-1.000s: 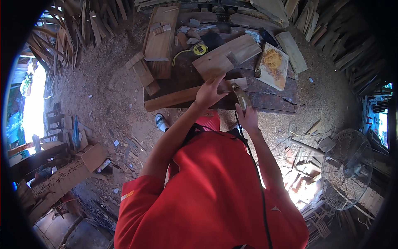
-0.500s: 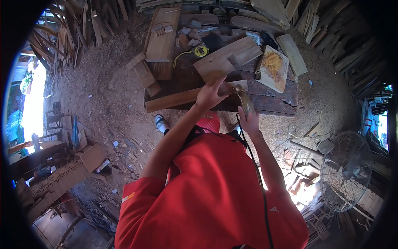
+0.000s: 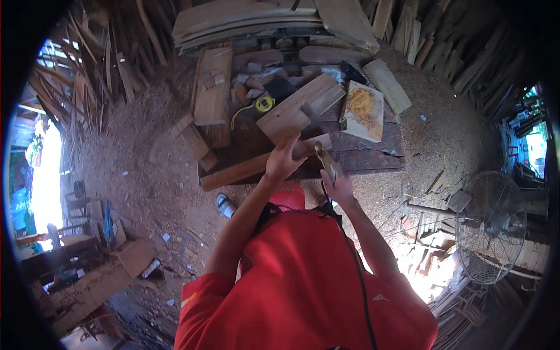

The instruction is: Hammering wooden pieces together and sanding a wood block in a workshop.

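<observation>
A long wooden batten (image 3: 239, 171) lies slantwise along the near edge of the dark workbench (image 3: 373, 161). My left hand (image 3: 282, 163) grips it right of its middle, thumb and fingers apart around the wood. In my right hand (image 3: 338, 188) is a corded power tool (image 3: 328, 164) with a brass-coloured body; its exact kind is not clear. The tool's head is at the batten's right end; whether they touch cannot be told. A black cord (image 3: 356, 256) runs from the tool down over my red shirt.
Boards (image 3: 213, 87), a yellow tape measure (image 3: 264, 104), a wide wood piece (image 3: 286, 123) and a board with an orange-brown patch (image 3: 363, 111) lie on the bench. A wire-caged fan (image 3: 490, 227) stands at right. Wood scraps litter the floor; planks lean behind.
The whole view has shifted, so the bench sits lower and further left. Both hands keep nearly the same place on the batten and the tool.
</observation>
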The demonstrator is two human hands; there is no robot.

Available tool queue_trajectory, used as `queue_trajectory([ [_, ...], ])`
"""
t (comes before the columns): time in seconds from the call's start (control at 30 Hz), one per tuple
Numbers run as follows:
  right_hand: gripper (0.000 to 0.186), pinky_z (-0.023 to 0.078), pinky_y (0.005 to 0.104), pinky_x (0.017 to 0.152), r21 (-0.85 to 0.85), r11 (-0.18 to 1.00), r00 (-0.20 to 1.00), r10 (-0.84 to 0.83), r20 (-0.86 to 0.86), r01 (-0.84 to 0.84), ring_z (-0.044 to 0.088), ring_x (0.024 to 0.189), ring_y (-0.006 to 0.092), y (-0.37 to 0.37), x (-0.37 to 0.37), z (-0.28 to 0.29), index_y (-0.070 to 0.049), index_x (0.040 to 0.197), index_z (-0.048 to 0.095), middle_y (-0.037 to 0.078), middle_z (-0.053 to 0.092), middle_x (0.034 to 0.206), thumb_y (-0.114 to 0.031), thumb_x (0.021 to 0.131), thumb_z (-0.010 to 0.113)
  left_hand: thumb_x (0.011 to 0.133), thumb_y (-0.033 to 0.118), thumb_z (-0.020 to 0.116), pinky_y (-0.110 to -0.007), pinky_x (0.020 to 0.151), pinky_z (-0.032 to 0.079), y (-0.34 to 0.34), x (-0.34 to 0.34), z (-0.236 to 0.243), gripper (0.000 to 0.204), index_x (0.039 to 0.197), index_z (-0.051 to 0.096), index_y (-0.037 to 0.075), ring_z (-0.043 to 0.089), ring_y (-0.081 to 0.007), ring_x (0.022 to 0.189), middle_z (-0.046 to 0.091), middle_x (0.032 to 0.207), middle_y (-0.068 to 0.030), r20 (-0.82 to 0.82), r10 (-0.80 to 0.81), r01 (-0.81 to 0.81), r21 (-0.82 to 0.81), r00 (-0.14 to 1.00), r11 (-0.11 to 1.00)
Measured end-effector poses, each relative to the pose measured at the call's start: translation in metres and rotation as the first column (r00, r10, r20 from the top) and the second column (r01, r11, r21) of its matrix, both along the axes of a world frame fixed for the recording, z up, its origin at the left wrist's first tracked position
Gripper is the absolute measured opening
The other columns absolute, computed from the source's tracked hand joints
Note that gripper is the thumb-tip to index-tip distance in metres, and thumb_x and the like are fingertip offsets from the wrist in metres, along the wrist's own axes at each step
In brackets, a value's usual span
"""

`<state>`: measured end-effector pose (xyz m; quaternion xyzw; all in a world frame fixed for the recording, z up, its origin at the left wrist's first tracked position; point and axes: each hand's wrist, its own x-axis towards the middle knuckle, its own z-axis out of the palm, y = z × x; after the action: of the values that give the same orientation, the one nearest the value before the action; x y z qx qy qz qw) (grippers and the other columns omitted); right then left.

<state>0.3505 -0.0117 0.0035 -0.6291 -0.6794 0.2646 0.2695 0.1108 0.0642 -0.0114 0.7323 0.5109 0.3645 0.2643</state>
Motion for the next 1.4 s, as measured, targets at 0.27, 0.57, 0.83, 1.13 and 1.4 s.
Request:
queue_trajectory([
  [0.27, 0.033, 0.054, 0.0539, 0.058, -0.007, 0.997, 0.993, 0.071, 0.089, -0.071, 0.071, 0.067, 0.0493, -0.008, 0.009, 0.005, 0.0, 0.113, 0.06, 0.026, 0.068, 0.075, -0.024, 0.099, 0.078, 0.082, 0.028, 0.092, -0.047, 0.101, 0.058, -0.004, 0.001, 0.004, 0.081, 0.152, 0.059, 0.007, 0.071, -0.0385, 0.116, 0.075, 0.124, -0.0167, -0.008, -0.011, 0.011, 0.017, 1.0, 1.0],
  [0.57, 0.044, 0.056, 0.0645, 0.071, -0.062, 0.998, 0.994, 0.021, -0.108, -0.027, 0.071, 0.084, 0.0556, -0.021, -0.004, 0.021, -0.004, 0.13, 0.055, 0.029, 0.071, 0.085, -0.029, 0.099, 0.075, 0.082, 0.033, 0.093, -0.045, 0.103, 0.057, -0.005, 0.002, 0.0, 0.075, 0.145, 0.064, 0.006, 0.071, -0.037, 0.118, 0.074, 0.126, -0.0158, -0.032, -0.006, 0.006, 0.02, 0.999, 1.0],
  [0.83, 0.045, 0.057, 0.0618, 0.073, -0.069, 0.998, 0.999, 0.005, -0.048, -0.009, 0.07, 0.087, 0.0575, -0.007, -0.006, 0.023, -0.001, 0.128, 0.058, 0.032, 0.071, 0.09, -0.031, 0.1, 0.076, 0.079, 0.029, 0.095, -0.045, 0.103, 0.058, -0.001, 0.003, 0.002, 0.085, 0.152, 0.058, 0.007, 0.071, -0.0365, 0.12, 0.074, 0.128, -0.0152, -0.047, -0.008, 0.008, -0.002, 0.999, 1.0],
  [1.13, 0.048, 0.056, 0.061, 0.072, 0.111, 0.993, 0.991, 0.057, -0.119, -0.044, 0.071, 0.085, 0.0558, -0.013, -0.004, 0.005, 0.0, 0.126, 0.06, 0.03, 0.072, 0.096, -0.041, 0.104, 0.071, 0.079, 0.034, 0.096, -0.047, 0.104, 0.059, -0.001, 0.001, 0.0, 0.084, 0.15, 0.061, 0.007, 0.072, -0.0381, 0.123, 0.074, 0.134, -0.0175, -0.044, -0.005, 0.006, 0.008, 0.999, 1.0],
  [1.4, 0.038, 0.057, 0.0511, 0.069, 0.1, 0.995, 0.999, -0.018, -0.047, 0.022, 0.073, 0.078, 0.046, -0.011, -0.011, 0.012, 0.003, 0.12, 0.068, 0.025, 0.072, 0.085, -0.032, 0.106, 0.072, 0.079, 0.028, 0.094, -0.046, 0.103, 0.058, -0.005, 0.0, 0.003, 0.085, 0.153, 0.057, 0.006, 0.07, -0.038, 0.119, 0.072, 0.129, -0.0174, -0.038, -0.021, 0.021, 0.004, 0.999, 1.0],
])
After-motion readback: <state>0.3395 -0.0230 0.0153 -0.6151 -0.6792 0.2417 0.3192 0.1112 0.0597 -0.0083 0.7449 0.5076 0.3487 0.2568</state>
